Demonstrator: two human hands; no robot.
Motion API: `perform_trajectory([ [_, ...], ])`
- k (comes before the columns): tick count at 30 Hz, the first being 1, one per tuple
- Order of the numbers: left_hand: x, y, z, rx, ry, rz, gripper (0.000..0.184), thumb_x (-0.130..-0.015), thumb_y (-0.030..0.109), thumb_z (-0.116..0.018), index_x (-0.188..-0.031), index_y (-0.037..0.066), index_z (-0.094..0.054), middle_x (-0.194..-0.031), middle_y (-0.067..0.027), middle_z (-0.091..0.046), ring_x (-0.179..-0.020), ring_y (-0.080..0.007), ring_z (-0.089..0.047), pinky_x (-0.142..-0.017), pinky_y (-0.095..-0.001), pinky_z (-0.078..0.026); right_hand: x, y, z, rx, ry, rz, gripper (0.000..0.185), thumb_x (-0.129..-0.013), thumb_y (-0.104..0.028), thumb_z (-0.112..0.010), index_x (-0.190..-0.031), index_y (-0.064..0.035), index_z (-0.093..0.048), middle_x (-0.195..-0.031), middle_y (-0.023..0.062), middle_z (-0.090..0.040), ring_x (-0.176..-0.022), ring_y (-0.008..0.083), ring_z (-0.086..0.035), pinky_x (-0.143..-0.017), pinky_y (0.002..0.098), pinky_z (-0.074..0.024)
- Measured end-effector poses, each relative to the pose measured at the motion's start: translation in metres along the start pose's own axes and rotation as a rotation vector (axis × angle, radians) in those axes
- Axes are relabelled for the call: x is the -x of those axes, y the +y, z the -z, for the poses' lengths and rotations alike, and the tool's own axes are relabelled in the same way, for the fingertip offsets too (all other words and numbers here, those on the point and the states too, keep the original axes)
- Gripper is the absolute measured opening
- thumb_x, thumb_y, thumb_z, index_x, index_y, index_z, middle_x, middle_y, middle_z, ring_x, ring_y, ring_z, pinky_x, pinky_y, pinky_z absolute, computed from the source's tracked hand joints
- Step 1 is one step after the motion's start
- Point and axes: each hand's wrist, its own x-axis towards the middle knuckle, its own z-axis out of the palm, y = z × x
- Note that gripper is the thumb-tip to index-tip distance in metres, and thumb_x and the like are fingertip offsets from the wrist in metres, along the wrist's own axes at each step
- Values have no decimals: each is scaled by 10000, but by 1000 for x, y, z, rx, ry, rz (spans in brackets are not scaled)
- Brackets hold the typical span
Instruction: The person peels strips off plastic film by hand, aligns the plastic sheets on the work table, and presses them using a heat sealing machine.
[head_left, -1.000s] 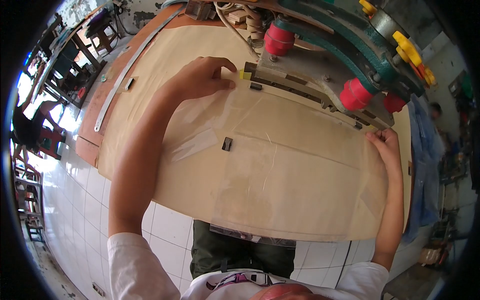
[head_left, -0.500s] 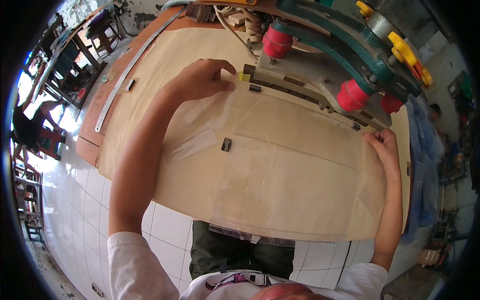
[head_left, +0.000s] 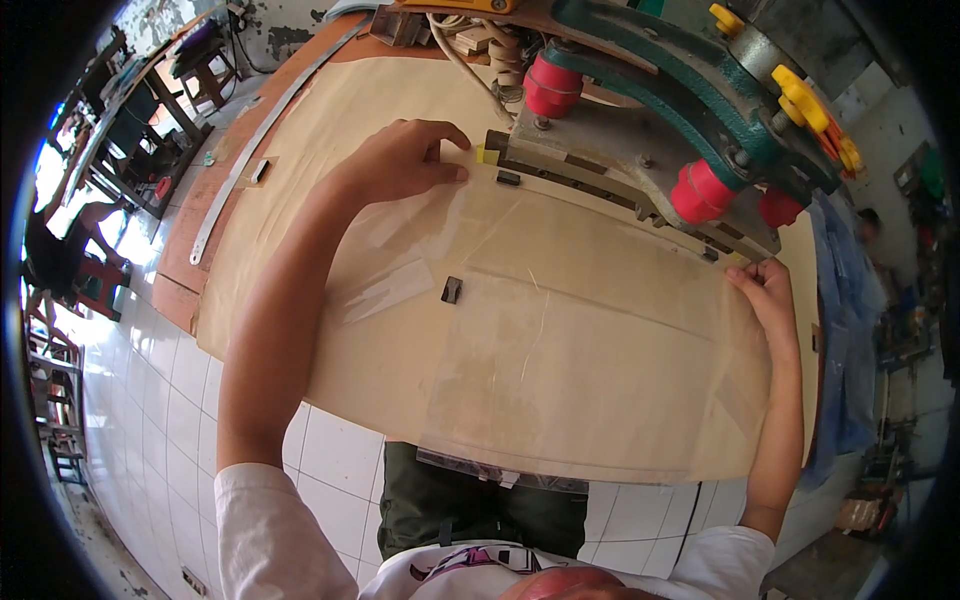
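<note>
A clear plastic sheet (head_left: pixel 610 370) lies on the tan-covered table, its far edge along the metal bar of a press (head_left: pixel 590 180). My left hand (head_left: pixel 400 160) rests near the sheet's far left corner. Its thumb and index finger are apart, the index tip beside yellow tape at the bar's end; the other fingers are partly hidden. At the far right corner, my right hand (head_left: pixel 770 295) has thumb and fingers closed on the sheet's edge. Small black blocks sit on the surface, one near the bar (head_left: pixel 508 179) and another further left (head_left: pixel 452 290).
The press has a green arm (head_left: pixel 660 100), red mounts (head_left: pixel 553 88) and yellow knobs (head_left: pixel 800 95) overhead. A steel ruler (head_left: pixel 255 150) lies along the table's left side. Blue plastic (head_left: pixel 848 330) hangs at the right. A coiled cable (head_left: pixel 508 65) stands behind the bar.
Almost nothing differs. The view has shifted very slightly; both hands and the plastic sheet keep their places.
</note>
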Motion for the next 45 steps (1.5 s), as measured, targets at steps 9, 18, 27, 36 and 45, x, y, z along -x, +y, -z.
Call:
perform_trajectory([
  [9,1,2,0,3,11,-20,356,-828,246,-745,-1143,92,-679,-709,-102,-646,-666,-240,-613,-654,-387,-460,3,-8,-2,10,-16,-5,237,-802,-164,-784,-800,-35,-586,-676,-11,-559,-619,73,-499,-571,246,-387],
  [18,2,3,2,-62,-4,-9,374,-828,269,-745,-1161,114,-676,-773,-109,-666,-743,-250,-639,-694,-385,-475,3,-14,1,-2,-66,7,253,-807,-115,-769,-987,18,-650,-681,-22,-555,-635,66,-508,-585,231,-396],
  [27,3,0,-2,-98,26,-44,435,-803,358,-763,-1157,119,-679,-821,-123,-688,-764,-270,-655,-705,-392,-483,1,-7,7,34,-95,35,336,-789,-73,-774,-1086,24,-653,-673,-42,-526,-640,59,-489,-610,232,-409],
  [36,6,-5,-8,-134,86,-50,451,-794,398,-761,-1150,132,-686,-807,-116,-684,-761,-267,-656,-694,-399,-482,-2,1,9,-9,-167,74,319,-815,-56,-747,-1116,5,-661,-696,-23,-586,-642,60,-523,-634,231,-434],
  [45,14,-10,-17,-74,188,-67,374,-781,432,-745,-1041,163,-740,-722,-57,-643,-690,-204,-623,-639,-354,-460,-4,11,6,-14,-164,101,317,-817,-66,-741,-1123,-23,-675,-727,-3,-648,-672,74,-579,-663,241,-457],
])
